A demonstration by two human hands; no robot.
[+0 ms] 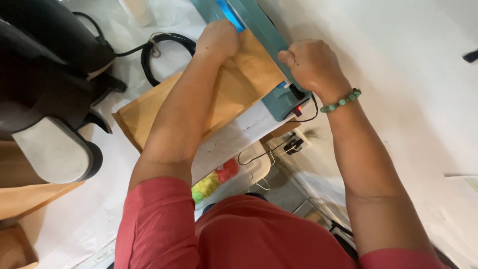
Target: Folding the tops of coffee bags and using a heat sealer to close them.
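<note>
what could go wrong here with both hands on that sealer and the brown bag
The left hand presses the brown paper bag right at the teal sealer, so fingers may get pinched or burnt. The right hand bears down on its arm near the black cable, which might snag.

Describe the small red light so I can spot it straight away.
Find the long teal sealing machine running from top centre down along the brown paper bag. Follow it to its near end block, just below the right hand. The red light glows there beside a black switch, the only lit spot.
</note>
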